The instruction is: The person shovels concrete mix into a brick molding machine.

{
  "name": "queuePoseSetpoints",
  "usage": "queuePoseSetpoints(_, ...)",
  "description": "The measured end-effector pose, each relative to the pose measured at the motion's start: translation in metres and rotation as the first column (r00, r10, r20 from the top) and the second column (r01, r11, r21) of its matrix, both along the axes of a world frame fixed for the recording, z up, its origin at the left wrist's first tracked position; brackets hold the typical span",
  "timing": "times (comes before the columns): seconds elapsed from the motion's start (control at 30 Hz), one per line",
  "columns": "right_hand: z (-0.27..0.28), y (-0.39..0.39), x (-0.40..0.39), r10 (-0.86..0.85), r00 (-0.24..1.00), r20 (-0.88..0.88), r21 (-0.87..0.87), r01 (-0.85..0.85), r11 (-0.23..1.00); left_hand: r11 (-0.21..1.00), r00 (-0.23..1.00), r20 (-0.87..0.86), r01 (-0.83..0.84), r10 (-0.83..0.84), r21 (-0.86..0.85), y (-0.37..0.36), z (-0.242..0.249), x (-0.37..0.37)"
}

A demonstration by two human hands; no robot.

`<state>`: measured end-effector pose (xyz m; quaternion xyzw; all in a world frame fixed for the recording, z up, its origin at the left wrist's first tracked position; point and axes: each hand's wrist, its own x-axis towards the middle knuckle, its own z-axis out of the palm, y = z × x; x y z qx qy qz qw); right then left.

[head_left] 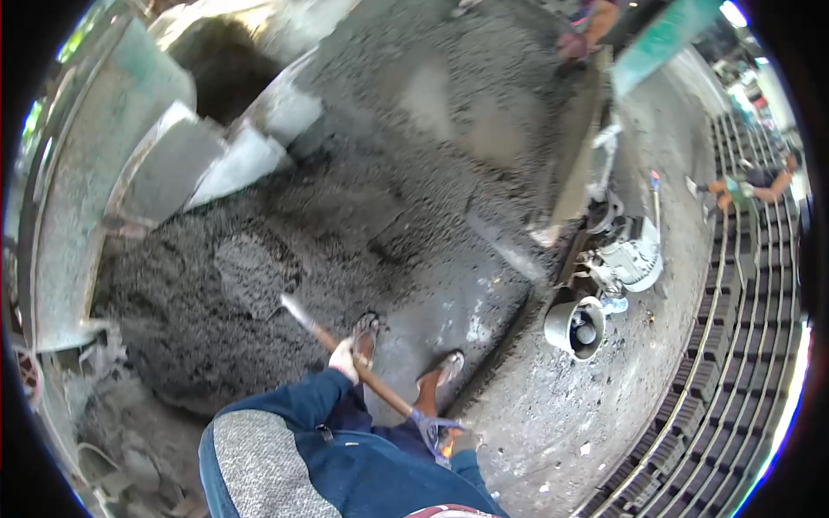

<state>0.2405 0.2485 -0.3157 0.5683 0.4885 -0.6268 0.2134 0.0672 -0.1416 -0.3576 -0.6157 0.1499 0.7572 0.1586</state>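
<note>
Gloved left hand [344,359] of mine closed round the wooden shaft of a shovel [385,391], right hand [464,441] gripping its handle, shovel slanting from six toward nine o'clock, far end at dark wet mix [173,302], electric motor [635,262] at three, bucket [561,326] at four.

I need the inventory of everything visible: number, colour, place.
shovel: 1, mostly brown, lower centre
pile: 1, dark grey, left and centre
slabs: several, pale grey, upper left
panels: several, greenish, left and top right
motor: 1, light grey, right
open cylinder: 1, pale grey, beside motor
blocks: many, dark, right side
bars: several, pale, right side
floor: 1, grey, right
other people: 2, mixed colours, far right and top
jacket: 1, blue and grey, bottom
shoes: 2, greyish, lower centre
left hand: 1, whitish, on shovel
right hand: 1, colour unclear, at shovel
</note>
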Motion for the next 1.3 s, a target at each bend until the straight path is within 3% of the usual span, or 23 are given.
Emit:
queuePoseSetpoints(0.13, -0.020, 0.031, 0.021, -0.094, 0.996, -0.007, -0.116, 0.092, 0.989, 0.985, 0.999, -0.043, 0.018, -0.025, -0.173, 0.046, 0.108, -0.034)
queuePoseSetpoints(0.2, -0.028, 0.039, 0.009, -0.110, 0.993, -0.033, -0.161, 0.103, 0.982, 0.974, 0.980, -0.164, 0.079, -0.115, -0.211, 0.060, 0.127, -0.064)
queuePoseSetpoints(0.3, -0.042, 0.037, -0.044, -0.096, 0.988, -0.124, -0.219, 0.067, 0.973, 0.953, 0.919, -0.344, 0.095, -0.195, -0.286, 0.090, 0.210, -0.130)
queuePoseSetpoints(0.37, 0.003, 0.012, -0.115, -0.081, 0.991, -0.106, -0.291, 0.047, 0.955, 0.947, 0.806, -0.517, 0.160, -0.288, -0.279, 0.092, 0.243, -0.168)
queuePoseSetpoints(0.43, 0.018, 0.008, -0.134, 0.027, 0.999, -0.024, -0.346, -0.034, 0.938, 0.872, 0.758, -0.496, 0.193, -0.424, -0.451, 0.090, 0.276, -0.182)
queuePoseSetpoints(0.5, -0.011, 0.029, -0.156, 0.201, 0.980, 0.015, -0.356, -0.182, 0.917, 0.888, 0.758, -0.518, 0.176, -0.398, -0.425, 0.085, 0.265, -0.185)
queuePoseSetpoints(0.6, -0.004, 0.047, -0.145, 0.269, 0.959, -0.091, -0.107, -0.278, 0.955, 0.927, 0.808, -0.514, 0.104, -0.290, -0.359, 0.063, 0.200, -0.151)
queuePoseSetpoints(0.67, 0.007, 0.058, -0.118, 0.373, 0.923, -0.094, 0.066, -0.368, 0.928, 0.982, 0.970, -0.241, -0.061, 0.016, -0.177, 0.060, 0.185, -0.136)
queuePoseSetpoints(0.7, 0.012, 0.062, -0.100, 0.425, 0.902, -0.075, 0.131, -0.413, 0.901, 0.988, 0.974, -0.218, -0.087, 0.058, -0.128, 0.057, 0.138, -0.121)
queuePoseSetpoints(0.73, 0.020, 0.070, -0.081, 0.460, 0.887, -0.049, 0.166, -0.447, 0.879, 1.000, 0.973, -0.230, -0.005, 0.005, -0.001, 0.052, 0.083, -0.101)
queuePoseSetpoints(0.77, 0.029, 0.077, -0.066, 0.487, 0.873, -0.019, 0.193, -0.474, 0.859, 0.971, 0.977, -0.206, 0.006, -0.057, -0.240, 0.077, 0.047, -0.090)
queuePoseSetpoints(0.83, 0.050, 0.103, -0.038, 0.514, 0.855, 0.069, 0.221, -0.515, 0.828, 0.996, 0.969, -0.232, 0.081, -0.087, -0.034, 0.127, -0.001, -0.053)
queuePoseSetpoints(0.87, 0.058, 0.115, -0.031, 0.519, 0.847, 0.112, 0.230, -0.530, 0.816, 0.984, 0.967, -0.184, 0.167, -0.177, -0.067, 0.164, 0.021, -0.048)
queuePoseSetpoints(0.9, 0.067, 0.125, -0.029, 0.516, 0.844, 0.150, 0.239, -0.537, 0.809, 0.959, 0.950, -0.166, 0.278, -0.264, 0.062, 0.195, 0.017, -0.041)
queuePoseSetpoints(0.93, 0.075, 0.135, -0.031, 0.507, 0.842, 0.184, 0.250, -0.539, 0.804, 0.939, 0.986, -0.043, 0.169, -0.163, 0.299, 0.227, 0.020, -0.040)
queuePoseSetpoints(0.97, 0.082, 0.143, -0.039, 0.503, 0.839, 0.207, 0.266, -0.543, 0.797, 0.939, 0.992, 0.032, 0.108, -0.125, 0.328, 0.267, 0.005, -0.028)
queuePoseSetpoints(1.03, 0.087, 0.150, -0.059, 0.498, 0.835, 0.235, 0.287, -0.549, 0.785, 0.901, 0.999, -0.006, 0.050, -0.053, 0.431, 0.297, 0.046, -0.031)
queuePoseSetpoints(1.07, 0.080, 0.149, -0.074, 0.503, 0.834, 0.227, 0.291, -0.551, 0.782, 0.774, 0.998, 0.027, -0.064, 0.061, 0.630, 0.295, 0.050, -0.033)
queuePoseSetpoints(1.13, 0.056, 0.133, -0.109, 0.515, 0.838, 0.182, 0.283, -0.546, 0.788, 0.789, 0.984, 0.105, -0.177, 0.142, 0.588, 0.267, 0.032, -0.054)
queuePoseSetpoints(1.17, 0.038, 0.119, -0.126, 0.520, 0.842, 0.145, 0.264, -0.540, 0.799, 0.993, 0.994, 0.106, -0.036, 0.024, 0.114, 0.225, 0.022, -0.070)
queuePoseSetpoints(1.2, 0.022, 0.103, -0.142, 0.519, 0.848, 0.110, 0.242, -0.529, 0.813, 0.974, 0.988, 0.063, -0.151, 0.142, 0.169, 0.160, -0.036, -0.072)
queuePoseSetpoints(1.27, -0.010, 0.077, -0.165, 0.503, 0.863, 0.052, 0.168, -0.504, 0.847, 0.966, 0.998, -0.069, 0.025, -0.008, 0.257, -0.010, -0.042, -0.086)
queuePoseSetpoints(1.3, -0.028, 0.068, -0.171, 0.468, 0.883, 0.030, 0.107, -0.468, 0.877, 0.960, 0.965, 0.043, -0.263, 0.260, 0.097, -0.020, -0.093, -0.085)
